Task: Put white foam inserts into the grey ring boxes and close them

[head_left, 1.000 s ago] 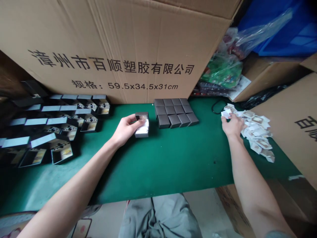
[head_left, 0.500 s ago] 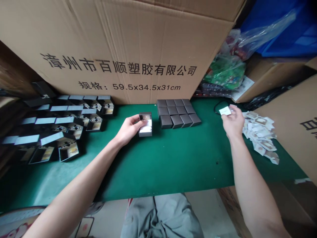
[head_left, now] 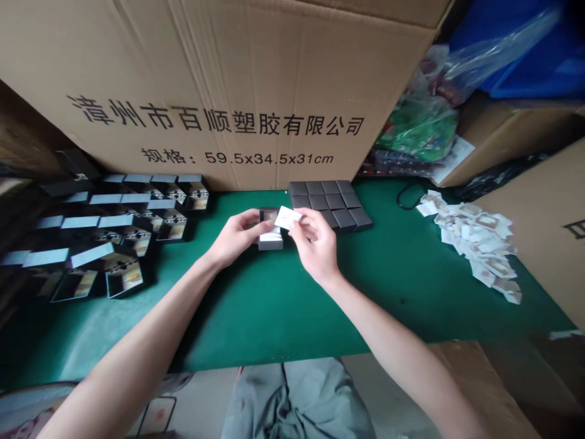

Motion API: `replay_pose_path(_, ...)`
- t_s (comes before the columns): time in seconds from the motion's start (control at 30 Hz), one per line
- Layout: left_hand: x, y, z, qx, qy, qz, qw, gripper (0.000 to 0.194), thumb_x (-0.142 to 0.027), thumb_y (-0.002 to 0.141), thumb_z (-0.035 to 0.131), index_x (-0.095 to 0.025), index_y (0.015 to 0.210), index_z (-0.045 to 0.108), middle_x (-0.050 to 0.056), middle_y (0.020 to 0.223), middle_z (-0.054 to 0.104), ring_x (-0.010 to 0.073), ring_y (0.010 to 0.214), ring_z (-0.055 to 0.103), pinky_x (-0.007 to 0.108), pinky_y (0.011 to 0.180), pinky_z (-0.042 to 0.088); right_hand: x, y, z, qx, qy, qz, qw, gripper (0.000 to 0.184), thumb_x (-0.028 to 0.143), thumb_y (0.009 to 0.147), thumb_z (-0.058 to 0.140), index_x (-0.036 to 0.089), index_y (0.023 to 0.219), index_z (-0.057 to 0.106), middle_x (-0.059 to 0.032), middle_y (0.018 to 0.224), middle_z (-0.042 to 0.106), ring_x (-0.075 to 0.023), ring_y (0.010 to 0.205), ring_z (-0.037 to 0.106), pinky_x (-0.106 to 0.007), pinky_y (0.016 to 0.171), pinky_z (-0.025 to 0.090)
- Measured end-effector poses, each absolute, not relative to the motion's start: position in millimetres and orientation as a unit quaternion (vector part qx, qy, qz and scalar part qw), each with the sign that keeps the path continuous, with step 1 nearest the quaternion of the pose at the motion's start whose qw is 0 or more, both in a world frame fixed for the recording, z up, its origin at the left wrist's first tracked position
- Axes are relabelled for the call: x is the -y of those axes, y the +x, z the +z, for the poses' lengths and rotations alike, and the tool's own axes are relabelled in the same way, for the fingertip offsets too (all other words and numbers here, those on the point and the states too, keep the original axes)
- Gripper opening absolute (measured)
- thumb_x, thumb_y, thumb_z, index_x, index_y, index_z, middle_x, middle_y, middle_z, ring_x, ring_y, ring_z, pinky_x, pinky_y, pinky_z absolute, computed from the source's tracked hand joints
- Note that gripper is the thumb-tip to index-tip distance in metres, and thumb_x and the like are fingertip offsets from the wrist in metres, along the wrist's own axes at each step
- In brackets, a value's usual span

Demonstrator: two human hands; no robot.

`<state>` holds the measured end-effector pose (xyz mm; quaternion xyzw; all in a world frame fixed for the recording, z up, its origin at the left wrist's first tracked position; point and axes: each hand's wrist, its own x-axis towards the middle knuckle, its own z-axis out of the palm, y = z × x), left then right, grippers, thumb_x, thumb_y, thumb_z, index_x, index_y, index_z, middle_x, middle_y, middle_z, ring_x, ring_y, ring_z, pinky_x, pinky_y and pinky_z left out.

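An open dark box [head_left: 271, 244] is gripped at its left side by the left hand [head_left: 240, 238], thumb laid over it, midway along the counter [head_left: 283, 323] and toward its far edge. A white piece [head_left: 289, 217] is pinched between thumb and fingertips of the right hand [head_left: 319, 245], at the box's upper right. The step in hand is judged to be the fitting of this piece to the box, in which white is already seen. For the next move, the piece would need to be squared to the opening, with the box held steady. Closed boxes [head_left: 346, 200] are grouped at the far edge; white pieces [head_left: 479, 238] are heaped toward the right edge.
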<state>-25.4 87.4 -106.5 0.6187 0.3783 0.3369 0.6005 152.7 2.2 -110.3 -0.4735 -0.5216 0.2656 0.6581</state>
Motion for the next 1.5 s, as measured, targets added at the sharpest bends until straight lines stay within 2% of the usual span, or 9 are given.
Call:
replay_pose_path(0.2, -87.1, -29.0, -103.7, -0.366, 0.639, 0.304, 0.605, 0.057, -0.063, 0.079, 0.083, -0.014, 0.105, 0.073, 0.007, 0.092, 0.074, 0.0173, 0.077, 0.066, 0.026, 0.068, 0.053, -7.3, 162.4, -124.4, 0.488, -0.486, 0.321, 0.650, 0.027, 0.043, 0.094, 0.074, 0.024, 0.111, 0.066, -0.0010, 0.091, 0.077, -0.0143, 0.066, 0.075, -0.026, 0.058, 0.058)
replay_pose_path(0.37, -87.9, -29.7, -111.0, -0.303, 0.635, 0.300, 0.644, 0.070, -0.067, 0.073, 0.087, -0.014, 0.116, 0.072, 0.010, 0.108, 0.076, 0.0208, 0.090, 0.070, 0.028, 0.079, 0.055, -1.2, 154.7, -115.2, 0.497, -0.476, 0.320, 0.651, 0.025, 0.040, 0.092, 0.075, 0.024, 0.108, 0.067, -0.0016, 0.090, 0.078, -0.0138, 0.068, 0.073, -0.026, 0.058, 0.058)
replay_pose_path(0.53, -82.4, -31.3, -111.4, -0.217, 0.613, 0.250, 0.717, 0.104, -0.082, 0.058, 0.083, -0.020, 0.140, 0.065, 0.015, 0.122, 0.074, 0.0273, 0.103, 0.071, 0.033, 0.084, 0.057, 15.2, 146.9, -104.9, 0.519, -0.468, 0.311, 0.644, 0.021, 0.037, 0.091, 0.074, 0.023, 0.106, 0.071, 0.0002, 0.082, 0.077, -0.0118, 0.060, 0.067, -0.026, 0.054, 0.054)
replay_pose_path(0.6, -78.4, -31.5, -106.7, -0.219, 0.589, 0.230, 0.743, 0.109, -0.083, 0.053, 0.085, -0.023, 0.142, 0.063, 0.016, 0.125, 0.073, 0.0313, 0.109, 0.071, 0.038, 0.090, 0.058, 20.3, 145.6, -100.9, 0.521, -0.465, 0.334, 0.633, 0.021, 0.038, 0.090, 0.076, 0.024, 0.105, 0.071, 0.0005, 0.080, 0.076, -0.0112, 0.057, 0.064, -0.025, 0.051, 0.051)
replay_pose_path(0.73, -72.0, -31.0, -96.4, -0.223, 0.552, 0.206, 0.777, 0.116, -0.081, 0.046, 0.089, -0.023, 0.143, 0.062, 0.019, 0.125, 0.072, 0.0354, 0.108, 0.073, 0.041, 0.088, 0.060, 26.5, 143.6, -95.1, 0.511, -0.449, 0.389, 0.621, 0.023, 0.041, 0.088, 0.079, 0.024, 0.102, 0.071, 0.0014, 0.077, 0.074, -0.0099, 0.051, 0.059, -0.024, 0.044, 0.046)
replay_pose_path(0.93, -71.0, -31.0, -94.1, -0.214, 0.540, 0.192, 0.791, 0.116, -0.080, 0.047, 0.090, -0.024, 0.144, 0.061, 0.020, 0.125, 0.073, 0.0338, 0.097, 0.076, 0.042, 0.082, 0.060, 27.6, 143.4, -90.2, 0.488, -0.433, 0.443, 0.615, 0.031, 0.048, 0.087, 0.080, 0.024, 0.102, 0.069, 0.0024, 0.075, 0.073, -0.0076, 0.045, 0.053, -0.022, 0.039, 0.042)
replay_pose_path(1.27, -73.9, -30.0, -99.4, -0.213, 0.589, 0.198, 0.754, 0.117, -0.081, 0.055, 0.087, -0.019, 0.150, 0.057, 0.020, 0.117, 0.076, 0.0347, 0.099, 0.075, 0.042, 0.086, 0.058, 22.1, 148.7, -85.0, 0.435, -0.399, 0.531, 0.608, 0.034, 0.044, 0.080, 0.086, 0.023, 0.097, 0.067, 0.0059, 0.066, 0.069, -0.0069, 0.041, 0.049, -0.022, 0.039, 0.040)
replay_pose_path(1.43, -76.3, -30.2, -104.8, -0.277, 0.600, 0.228, 0.715, 0.091, -0.061, 0.067, 0.093, -0.023, 0.145, 0.065, 0.015, 0.119, 0.076, 0.0254, 0.090, 0.074, 0.035, 0.079, 0.058, 18.1, 151.5, -86.8, 0.432, -0.377, 0.575, 0.584, 0.037, 0.048, 0.080, 0.085, 0.022, 0.097, 0.066, 0.0076, 0.063, 0.065, -0.0061, 0.039, 0.048, -0.022, 0.037, 0.036)
replay_pose_path(1.5, -77.3, -30.4, -106.5, -0.270, 0.605, 0.232, 0.712, 0.090, -0.065, 0.069, 0.090, -0.023, 0.145, 0.065, 0.015, 0.118, 0.076, 0.0252, 0.091, 0.074, 0.034, 0.078, 0.058, 16.5, 153.0, -88.0, 0.433, -0.377, 0.570, 0.587, 0.036, 0.048, 0.081, 0.084, 0.023, 0.099, 0.067, 0.0071, 0.066, 0.066, -0.0059, 0.040, 0.049, -0.021, 0.037, 0.036)
